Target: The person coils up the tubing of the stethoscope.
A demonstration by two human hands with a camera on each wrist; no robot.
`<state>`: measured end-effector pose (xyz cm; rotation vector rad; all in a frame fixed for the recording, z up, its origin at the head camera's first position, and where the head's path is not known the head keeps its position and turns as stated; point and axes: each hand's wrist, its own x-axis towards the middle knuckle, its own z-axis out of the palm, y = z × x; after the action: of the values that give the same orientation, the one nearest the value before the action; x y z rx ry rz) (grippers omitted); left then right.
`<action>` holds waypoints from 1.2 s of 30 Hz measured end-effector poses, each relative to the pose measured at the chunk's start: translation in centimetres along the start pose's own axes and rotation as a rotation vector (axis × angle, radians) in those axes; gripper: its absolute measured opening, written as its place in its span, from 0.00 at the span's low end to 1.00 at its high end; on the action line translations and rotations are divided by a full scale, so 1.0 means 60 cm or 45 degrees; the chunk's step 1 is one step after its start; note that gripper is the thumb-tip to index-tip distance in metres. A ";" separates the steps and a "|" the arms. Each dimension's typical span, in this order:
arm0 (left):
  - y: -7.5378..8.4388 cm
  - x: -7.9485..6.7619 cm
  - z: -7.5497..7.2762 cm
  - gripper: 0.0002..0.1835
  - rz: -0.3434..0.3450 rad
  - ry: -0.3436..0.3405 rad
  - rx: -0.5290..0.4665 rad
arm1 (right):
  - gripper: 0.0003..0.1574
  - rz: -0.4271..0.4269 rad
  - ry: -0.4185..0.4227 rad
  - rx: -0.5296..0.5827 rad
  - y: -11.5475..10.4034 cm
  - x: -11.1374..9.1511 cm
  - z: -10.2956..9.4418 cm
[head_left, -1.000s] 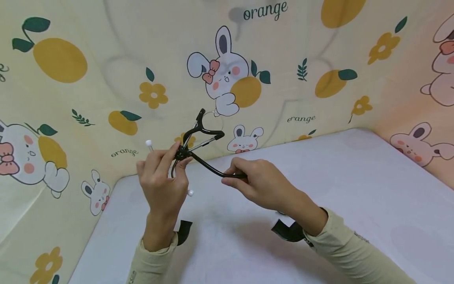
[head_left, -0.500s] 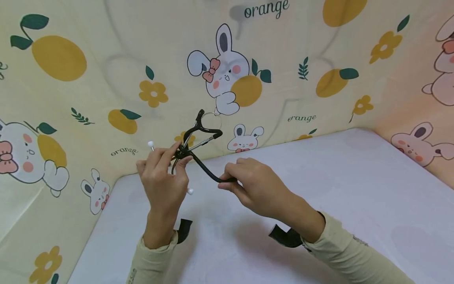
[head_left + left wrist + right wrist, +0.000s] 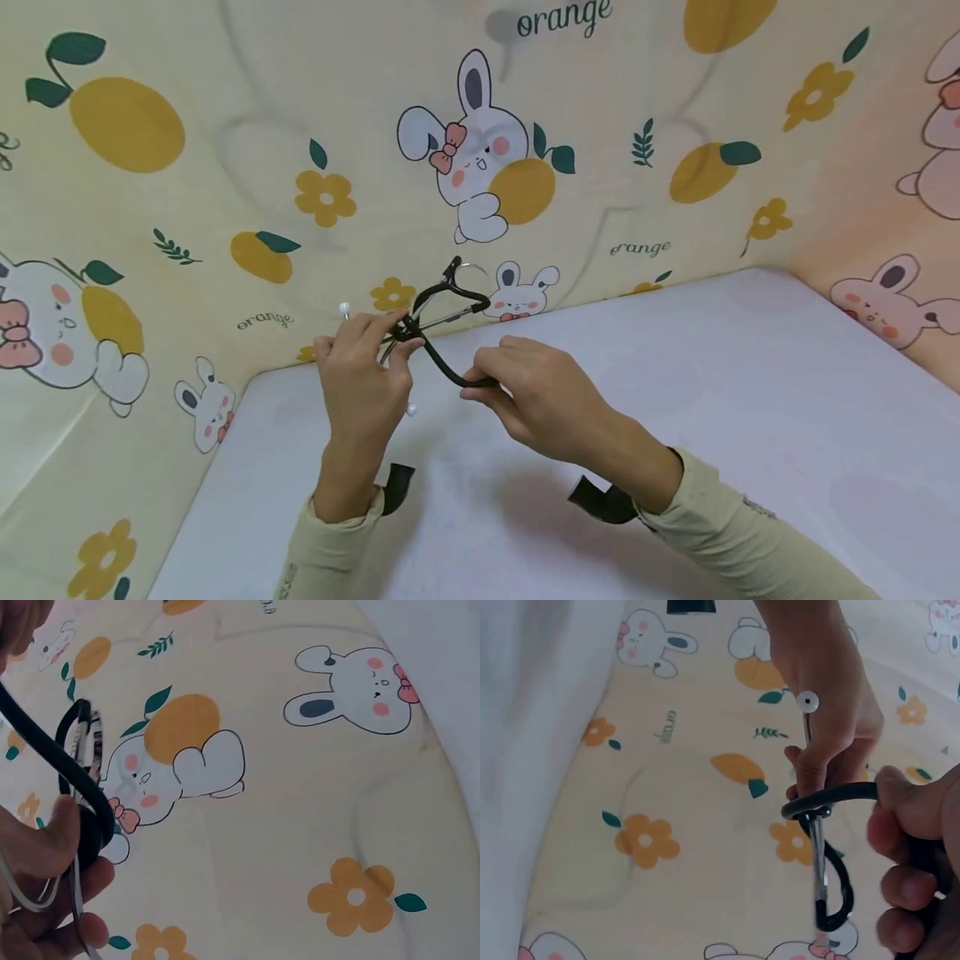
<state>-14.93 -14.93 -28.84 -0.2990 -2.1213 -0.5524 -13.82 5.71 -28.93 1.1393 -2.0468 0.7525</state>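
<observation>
A stethoscope with black tubing (image 3: 438, 358) is held above the table between both hands. My left hand (image 3: 363, 375) pinches it where the tubing wraps around the metal ear tubes. One white ear tip (image 3: 344, 308) sticks up behind the left fingers, and another ear tip (image 3: 411, 409) shows below them. Beyond that hand, the forked tubing (image 3: 427, 293) and metal parts point toward the back wall. My right hand (image 3: 540, 392) grips the tubing between thumb and fingers. In the right wrist view, a black length (image 3: 930, 855) lies inside its curled fingers, mostly hidden.
A white tabletop (image 3: 720, 400) lies beneath the hands. Behind it rises a cream cloth wall (image 3: 585, 100) printed with rabbits and oranges. A black strap end (image 3: 603, 500) hangs at the right wrist, and another strap (image 3: 397, 487) at the left.
My left hand has shifted right, bringing the forked end of the stethoscope right and lower. The right hand has moved slightly left, so the tubing between the hands is shorter and more bent.
</observation>
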 end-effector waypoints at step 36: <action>0.073 -0.032 0.025 0.14 0.831 -0.094 -0.507 | 0.06 0.462 0.139 0.411 0.076 0.005 -0.078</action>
<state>-13.12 -10.40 -29.94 -1.1959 -1.8171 -0.5648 -16.63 11.12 -26.57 0.8736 -2.1135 1.3330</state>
